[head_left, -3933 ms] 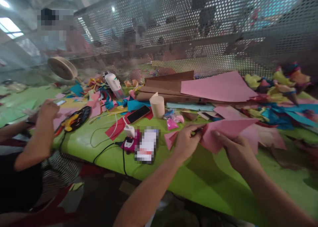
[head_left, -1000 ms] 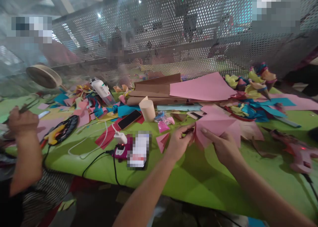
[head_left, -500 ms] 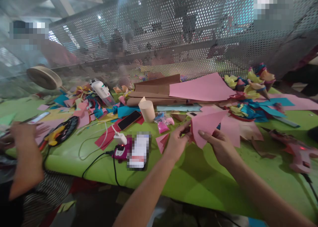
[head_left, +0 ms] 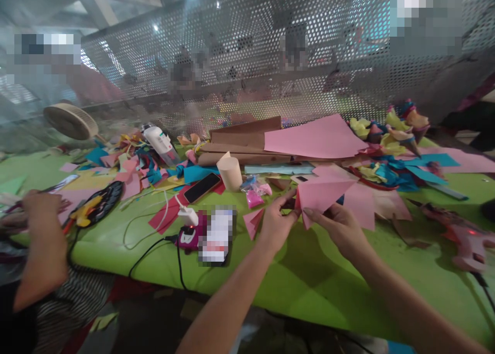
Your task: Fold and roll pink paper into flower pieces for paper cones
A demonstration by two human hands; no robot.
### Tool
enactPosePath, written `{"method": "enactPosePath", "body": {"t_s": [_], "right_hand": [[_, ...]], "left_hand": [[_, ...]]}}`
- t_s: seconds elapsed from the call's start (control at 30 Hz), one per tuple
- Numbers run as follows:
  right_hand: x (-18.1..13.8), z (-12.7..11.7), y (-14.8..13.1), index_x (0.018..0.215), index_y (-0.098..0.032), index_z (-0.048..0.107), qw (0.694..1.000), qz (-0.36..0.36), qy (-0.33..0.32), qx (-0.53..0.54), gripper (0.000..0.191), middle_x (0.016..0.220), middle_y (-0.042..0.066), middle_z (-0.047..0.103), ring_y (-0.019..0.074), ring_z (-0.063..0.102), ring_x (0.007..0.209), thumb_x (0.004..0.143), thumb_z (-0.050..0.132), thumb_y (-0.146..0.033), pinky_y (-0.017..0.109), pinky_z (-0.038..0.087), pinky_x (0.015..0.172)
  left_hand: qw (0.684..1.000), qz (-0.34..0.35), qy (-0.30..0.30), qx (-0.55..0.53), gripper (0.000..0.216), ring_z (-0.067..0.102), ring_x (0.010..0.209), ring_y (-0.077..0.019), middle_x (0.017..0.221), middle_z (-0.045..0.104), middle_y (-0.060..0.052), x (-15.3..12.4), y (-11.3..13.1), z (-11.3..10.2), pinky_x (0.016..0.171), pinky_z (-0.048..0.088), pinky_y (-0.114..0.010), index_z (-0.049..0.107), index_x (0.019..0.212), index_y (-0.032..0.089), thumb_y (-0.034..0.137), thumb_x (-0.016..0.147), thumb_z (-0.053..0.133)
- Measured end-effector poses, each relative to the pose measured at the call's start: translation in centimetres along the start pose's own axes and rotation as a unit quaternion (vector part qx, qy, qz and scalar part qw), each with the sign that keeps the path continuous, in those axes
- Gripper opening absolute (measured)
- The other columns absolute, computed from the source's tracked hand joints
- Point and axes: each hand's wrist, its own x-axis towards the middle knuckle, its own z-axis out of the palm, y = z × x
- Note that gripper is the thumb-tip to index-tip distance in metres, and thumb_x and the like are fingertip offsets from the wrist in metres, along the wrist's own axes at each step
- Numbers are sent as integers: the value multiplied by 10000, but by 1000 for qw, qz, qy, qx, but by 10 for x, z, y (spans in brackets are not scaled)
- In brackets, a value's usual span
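Both my hands hold a folded pink paper sheet (head_left: 323, 194) just above the green table (head_left: 317, 287). My left hand (head_left: 275, 221) pinches its left corner with fingers closed. My right hand (head_left: 336, 229) grips its lower edge from beneath, thumb on top. A small folded pink triangle (head_left: 253, 221) lies on the table just left of my left hand.
A co-worker's arm (head_left: 38, 240) works at the left edge. A paper cone cup (head_left: 229, 171), a phone (head_left: 201, 187), a charger with cables (head_left: 187, 225), large pink (head_left: 315, 136) and brown sheets (head_left: 243, 137) and paper scraps crowd the far side. A pink glue gun (head_left: 466, 240) lies right.
The pink sheet has been turned and folded narrower between my hands, its point now aimed right. The co-worker's hand at left has dropped lower toward the table.
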Motion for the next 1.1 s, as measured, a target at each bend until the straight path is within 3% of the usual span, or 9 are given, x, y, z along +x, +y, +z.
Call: {"method": "enactPosePath", "body": {"t_s": [0.17, 0.37, 0.57, 0.87, 1.1], "right_hand": [[-2, 0, -1, 653, -180, 647, 998, -31, 0, -51, 412, 614, 19, 626, 164, 540, 596, 649, 769, -573, 272, 408, 555], [0, 0, -2, 581, -186, 621, 996, -29, 2, -89, 471, 502, -4, 541, 138, 466, 503, 662, 717, -640, 261, 355, 481], [2, 0, 0, 566, -179, 608, 997, -6, 22, -68, 494, 479, -16, 507, 98, 380, 437, 632, 738, -651, 238, 271, 405], [1, 2, -4, 555, -193, 590, 998, -5, 38, -45, 496, 476, -20, 501, 108, 425, 443, 599, 751, -661, 243, 326, 413], [0, -2, 3, 618, -192, 655, 1000, 10, 15, 9, 323, 580, 15, 629, 144, 524, 534, 645, 786, -486, 264, 413, 516]], "left_hand": [[1000, 10, 7, 25, 506, 668, 891, -180, 1004, 736, -68, 2, -5, 1, 861, 546, -340, 672, 1199, 177, 42, 712, 644], [998, -40, -14, -53, 434, 652, 723, -131, 813, 721, -41, 0, -9, 4, 717, 562, -280, 680, 1170, 158, 75, 748, 620], [996, -78, -30, -39, 317, 646, 715, -118, 830, 724, -56, -1, -6, 4, 646, 547, -227, 712, 1087, 147, 110, 784, 626], [998, -55, 1, 7, 288, 645, 690, -120, 885, 738, -69, -1, -7, 5, 646, 547, -243, 719, 1024, 140, 97, 753, 631], [998, -42, 21, 51, 164, 649, 786, -142, 862, 709, -50, -3, -2, 3, 732, 527, -261, 670, 861, 149, 65, 759, 572]]}}
